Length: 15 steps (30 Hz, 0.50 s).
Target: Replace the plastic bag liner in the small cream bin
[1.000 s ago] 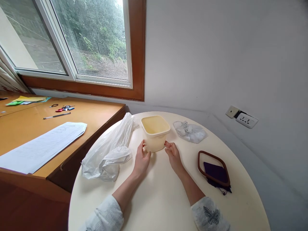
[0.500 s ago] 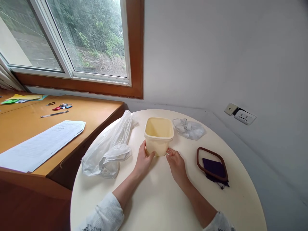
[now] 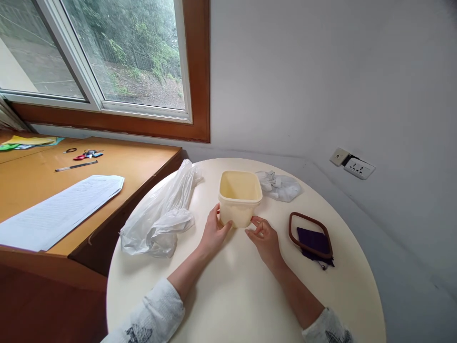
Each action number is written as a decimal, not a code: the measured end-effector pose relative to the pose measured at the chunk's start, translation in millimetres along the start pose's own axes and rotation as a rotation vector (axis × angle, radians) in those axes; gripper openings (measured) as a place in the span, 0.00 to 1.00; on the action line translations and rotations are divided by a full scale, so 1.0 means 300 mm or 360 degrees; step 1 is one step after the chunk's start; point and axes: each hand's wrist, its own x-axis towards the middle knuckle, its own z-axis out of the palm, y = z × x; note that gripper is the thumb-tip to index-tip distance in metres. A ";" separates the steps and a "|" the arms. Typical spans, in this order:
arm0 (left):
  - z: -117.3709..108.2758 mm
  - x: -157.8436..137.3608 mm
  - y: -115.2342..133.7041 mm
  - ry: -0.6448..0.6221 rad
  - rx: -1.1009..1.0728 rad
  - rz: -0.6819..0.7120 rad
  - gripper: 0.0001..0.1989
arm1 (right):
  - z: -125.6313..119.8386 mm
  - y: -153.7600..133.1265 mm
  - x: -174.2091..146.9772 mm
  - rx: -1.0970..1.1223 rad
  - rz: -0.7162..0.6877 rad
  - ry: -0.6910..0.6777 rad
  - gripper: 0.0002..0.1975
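A pale yellow plastic container with a square rim stands upright on the round white table, its inside bare as far as I see. My left hand grips its lower left corner, thumb across the front and fingers round the side. By the lower right corner, my right hand has its fingers partly curled, with the thumb apart from the container. A fingertip of it seems to touch the container's side.
White plastic bags lie left and back right on the round table. To the right, a brown frame rests with dark purple cloth. Papers, a pen and keys occupy the wooden desk.
The container has shifted slightly to the right, with my left hand on it. My right thumb has moved away from its corner. The view has tilted down a little.
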 end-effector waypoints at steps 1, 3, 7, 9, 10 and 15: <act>0.000 0.000 -0.001 -0.0034 0.0011 0.0009 0.29 | 0.000 0.002 0.000 0.0017 0.0007 0.0000 0.15; -0.001 0.001 -0.004 -0.0080 0.0025 0.0017 0.28 | -0.001 0.007 0.000 0.0050 0.0011 0.0000 0.15; -0.001 0.002 -0.004 -0.0088 0.0021 0.0000 0.28 | -0.007 0.018 0.007 0.0050 0.0011 -0.0002 0.17; -0.001 0.002 -0.005 -0.0095 0.0021 -0.0001 0.28 | -0.012 0.021 0.010 0.0010 0.0017 0.0002 0.18; -0.002 0.003 -0.007 -0.0098 0.0025 0.0004 0.28 | -0.015 0.021 0.012 -0.0012 0.0021 0.0010 0.18; -0.007 0.008 -0.024 -0.0094 0.0134 0.0046 0.29 | -0.029 0.012 0.018 -0.0072 0.0060 0.0139 0.18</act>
